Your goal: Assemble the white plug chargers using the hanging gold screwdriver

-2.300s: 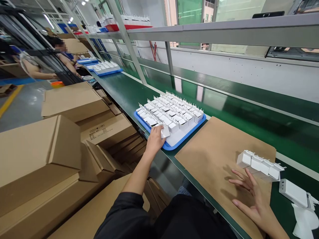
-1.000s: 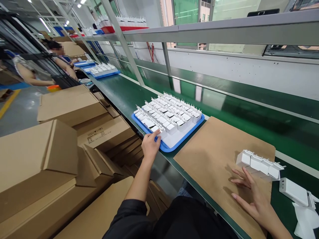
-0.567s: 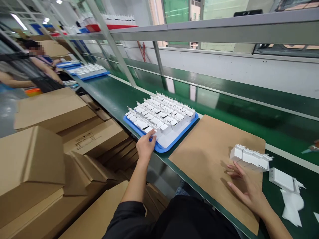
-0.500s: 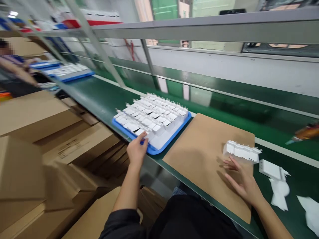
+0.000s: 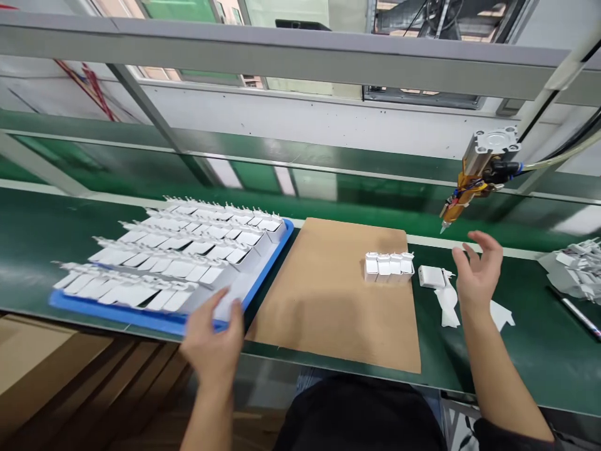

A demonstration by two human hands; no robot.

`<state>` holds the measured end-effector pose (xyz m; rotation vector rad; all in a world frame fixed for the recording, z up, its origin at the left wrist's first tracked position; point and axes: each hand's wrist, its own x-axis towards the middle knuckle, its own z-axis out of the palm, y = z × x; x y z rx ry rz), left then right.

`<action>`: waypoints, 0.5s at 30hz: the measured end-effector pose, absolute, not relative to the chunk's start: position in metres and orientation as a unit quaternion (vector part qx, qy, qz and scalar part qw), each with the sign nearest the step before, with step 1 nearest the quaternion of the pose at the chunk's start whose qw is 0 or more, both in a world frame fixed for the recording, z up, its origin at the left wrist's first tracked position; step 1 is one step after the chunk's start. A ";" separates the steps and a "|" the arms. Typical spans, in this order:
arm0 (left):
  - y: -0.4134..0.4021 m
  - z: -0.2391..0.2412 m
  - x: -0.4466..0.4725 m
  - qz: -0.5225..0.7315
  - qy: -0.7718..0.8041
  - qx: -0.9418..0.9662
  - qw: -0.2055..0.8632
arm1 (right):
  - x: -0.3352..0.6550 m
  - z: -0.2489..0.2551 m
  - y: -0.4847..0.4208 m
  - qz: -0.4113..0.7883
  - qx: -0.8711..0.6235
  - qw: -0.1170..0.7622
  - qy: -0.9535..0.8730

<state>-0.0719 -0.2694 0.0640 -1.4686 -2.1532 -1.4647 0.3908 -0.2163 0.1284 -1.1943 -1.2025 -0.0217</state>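
A blue tray [image 5: 141,318] with rows of white plug adapters [image 5: 183,247] lies on the green belt at the left. My left hand [image 5: 213,344] rests at the tray's near right corner, fingers spread, holding nothing. A short row of white adapters [image 5: 389,266] stands on a brown cardboard sheet [image 5: 328,307]. My right hand [image 5: 477,272] hovers open to the right of that row, above a single white adapter [image 5: 431,276] and white scraps of film [image 5: 448,304].
A pneumatic dispenser with an orange nozzle [image 5: 462,191] hangs above the belt at the right. A heap of white film [image 5: 575,269] and a pen-like tool [image 5: 580,314] lie at the far right. Brown cartons [image 5: 56,376] sit below the belt's near edge.
The view has swung to the right. My left hand slid from the tray's near left side to its near right corner. My right hand lifted off the cardboard and moved right of the adapter row.
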 end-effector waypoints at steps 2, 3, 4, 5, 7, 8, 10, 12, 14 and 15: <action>-0.249 0.069 -0.027 -0.441 -0.641 -0.622 -0.092 | 0.405 0.146 -0.197 0.022 -0.553 0.640 -0.533; -0.237 0.071 -0.004 -0.404 -0.595 -0.675 -0.164 | 0.409 0.154 -0.187 0.044 -0.557 0.634 -0.535; -0.223 0.073 0.018 -0.359 -0.555 -0.715 -0.228 | 0.411 0.160 -0.177 0.064 -0.555 0.634 -0.535; -0.210 0.074 0.039 -0.320 -0.520 -0.741 -0.279 | 0.412 0.165 -0.169 0.081 -0.549 0.634 -0.539; -0.188 0.076 0.074 -0.268 -0.474 -0.769 -0.337 | 0.407 0.171 -0.156 0.111 -0.516 0.640 -0.558; -0.180 0.077 0.088 -0.255 -0.463 -0.775 -0.346 | 0.403 0.171 -0.152 0.122 -0.498 0.647 -0.564; -0.171 0.078 0.105 -0.261 -0.454 -0.778 -0.348 | 0.397 0.169 -0.148 0.136 -0.472 0.670 -0.557; -0.169 0.078 0.114 -0.281 -0.433 -0.785 -0.343 | 0.397 0.166 -0.147 0.132 -0.480 0.693 -0.522; -0.168 0.076 0.118 -0.285 -0.409 -0.795 -0.345 | 0.402 0.162 -0.142 0.130 -0.471 0.706 -0.513; -0.168 0.074 0.118 -0.286 -0.404 -0.796 -0.349 | 0.405 0.161 -0.138 0.121 -0.465 0.709 -0.516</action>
